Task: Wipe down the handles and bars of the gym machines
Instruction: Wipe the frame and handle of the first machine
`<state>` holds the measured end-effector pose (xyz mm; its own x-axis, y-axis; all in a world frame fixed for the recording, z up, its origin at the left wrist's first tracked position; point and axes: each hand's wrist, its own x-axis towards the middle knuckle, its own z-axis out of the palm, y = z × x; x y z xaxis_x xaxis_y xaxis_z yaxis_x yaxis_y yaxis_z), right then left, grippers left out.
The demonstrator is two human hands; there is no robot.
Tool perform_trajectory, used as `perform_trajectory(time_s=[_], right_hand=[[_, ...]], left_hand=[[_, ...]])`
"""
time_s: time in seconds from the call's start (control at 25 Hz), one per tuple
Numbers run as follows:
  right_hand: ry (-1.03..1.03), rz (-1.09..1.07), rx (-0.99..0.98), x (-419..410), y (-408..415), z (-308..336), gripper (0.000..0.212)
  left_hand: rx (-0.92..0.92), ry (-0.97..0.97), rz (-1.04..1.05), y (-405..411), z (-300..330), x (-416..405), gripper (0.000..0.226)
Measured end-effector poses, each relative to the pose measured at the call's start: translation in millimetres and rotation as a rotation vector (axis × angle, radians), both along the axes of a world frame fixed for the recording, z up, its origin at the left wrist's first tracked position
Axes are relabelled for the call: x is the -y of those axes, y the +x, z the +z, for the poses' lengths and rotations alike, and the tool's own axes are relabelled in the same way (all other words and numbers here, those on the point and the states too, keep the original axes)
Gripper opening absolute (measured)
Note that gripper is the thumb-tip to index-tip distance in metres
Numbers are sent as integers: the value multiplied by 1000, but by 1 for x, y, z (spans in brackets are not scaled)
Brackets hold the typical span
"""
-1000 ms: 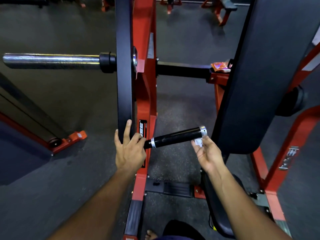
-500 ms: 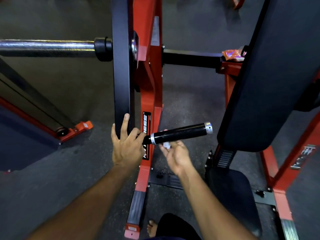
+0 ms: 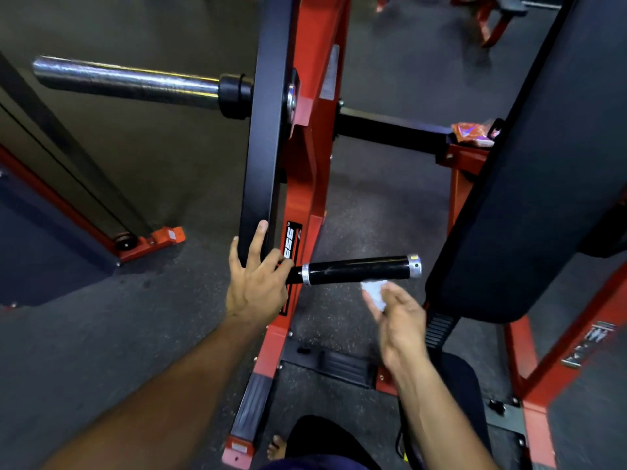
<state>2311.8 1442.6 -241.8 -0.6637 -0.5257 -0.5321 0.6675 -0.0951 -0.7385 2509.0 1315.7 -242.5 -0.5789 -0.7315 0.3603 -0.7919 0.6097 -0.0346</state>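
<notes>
A red machine frame (image 3: 307,184) rises through the middle of the scene, with a black lever arm (image 3: 263,147) running along its left side and a large black back pad (image 3: 529,171) leaning at the right. A chrome weight sleeve (image 3: 125,81) sticks out to the left from the far part of the arm. Near the foot of the frame, a short black handle (image 3: 356,269) with silver end caps juts out to the right, roughly level.

The left hand (image 3: 256,283) rests against the lower end of the lever arm, fingers spread and nearly straight, its thumb side touching the handle's root; it braces rather than grips. The right hand (image 3: 398,320) sits just below the handle's right half, apart from it, fingers loosely extended with a small white wipe (image 3: 373,295) pinched at the fingertips.

The wipe looks crumpled and small, so only a narrow strip of the handle is likely to be covered on each pass, and the far side and end cap could be missed. Held so lightly, the wipe could slip to the floor (image 3: 383,212). If the lever arm swings under the bracing hand, the left fingers could be caught between arm and frame.
</notes>
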Motion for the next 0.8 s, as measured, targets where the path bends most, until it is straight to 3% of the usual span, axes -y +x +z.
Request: perform_trajectory(time_s=[0.12,0.32,0.4,0.56,0.8], right_hand=[[110,-4,-491,-29,-15,16,11],[58,261,-1465,-38,-47,44,15],[106,356,-1740,-27,-71,48,16],[170,480,-1933,-16,-83,39,15],[-119,721,-1982,8,-58,47,13]], left_hand=[[7,25,6,-1,2,-1,25],[12,56,18,-1,6,-4,28],[11,60,21,-1,7,-4,27],[-10,49,10,-1,7,-4,26],[18,32,48,-4,6,-5,23]])
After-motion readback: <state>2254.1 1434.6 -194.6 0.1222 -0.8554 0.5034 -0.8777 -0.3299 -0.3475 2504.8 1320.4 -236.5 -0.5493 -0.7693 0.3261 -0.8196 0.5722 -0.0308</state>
